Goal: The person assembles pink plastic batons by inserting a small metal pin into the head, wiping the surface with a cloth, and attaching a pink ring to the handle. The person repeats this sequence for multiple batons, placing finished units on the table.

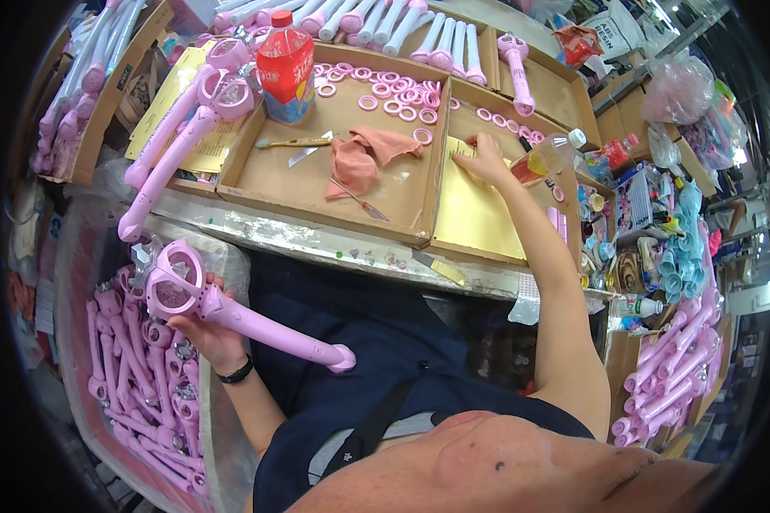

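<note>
A pink toy wand (269,332) with a round openwork head and a silvery piece at its tip lies across my lap, its handle pointing right. My left hand (214,332) is closed around it just below the head. Over in the right cardboard tray (565,201), my right hand (485,161) bends its fingers down at the upper part of a yellow sheet (479,214). Thumb and forefinger are drawn in at the sheet's printed edge; any small piece between them is too small to make out. Pink rings (496,119) lie just beyond that hand.
Two pink wands (175,154) lean on the tray's left side by a red-capped drink bottle (286,68). The middle tray holds an orange cloth (364,158), a brush (295,143) and many rings. A half-full bottle (547,158) stands beside my right wrist. Wands fill a bin (81,342) at left.
</note>
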Motion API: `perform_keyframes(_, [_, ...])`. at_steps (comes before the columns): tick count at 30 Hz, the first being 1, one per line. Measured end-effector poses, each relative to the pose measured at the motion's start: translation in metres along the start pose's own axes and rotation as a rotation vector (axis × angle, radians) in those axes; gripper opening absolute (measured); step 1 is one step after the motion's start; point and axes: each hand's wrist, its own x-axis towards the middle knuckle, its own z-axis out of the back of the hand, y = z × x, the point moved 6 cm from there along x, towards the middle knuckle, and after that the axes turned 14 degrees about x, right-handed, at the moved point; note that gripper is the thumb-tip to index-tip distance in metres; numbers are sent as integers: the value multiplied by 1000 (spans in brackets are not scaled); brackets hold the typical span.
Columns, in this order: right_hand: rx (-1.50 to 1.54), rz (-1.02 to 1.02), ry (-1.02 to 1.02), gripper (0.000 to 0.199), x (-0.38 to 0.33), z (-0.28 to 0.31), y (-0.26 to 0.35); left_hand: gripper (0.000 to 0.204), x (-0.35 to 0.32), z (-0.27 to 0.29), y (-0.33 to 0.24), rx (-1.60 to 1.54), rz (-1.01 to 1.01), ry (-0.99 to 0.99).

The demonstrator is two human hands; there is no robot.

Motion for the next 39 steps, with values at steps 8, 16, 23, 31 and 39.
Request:
perform_keyframes(8, [-71, 192, -282, 35, -20, -3, 27, 82, 1, -8, 3, -54, 10, 8])
perform_keyframes(16, [-121, 263, -382, 27, -31, 4, 46, 94, 7, -11, -3, -439, -24, 62])
perform_keyframes(23, [-52, 231, -361, 24, -33, 1, 40, 67, 2, 0, 2, -612, 72, -67])
perform_keyframes(31, [752, 141, -298, 49, -27, 6, -9, 41, -7, -3, 6, -748, 148, -18])
perform_keyframes(39, [647, 275, -428, 29, -29, 51, 38, 64, -17, -20, 0, -679, 142, 126])
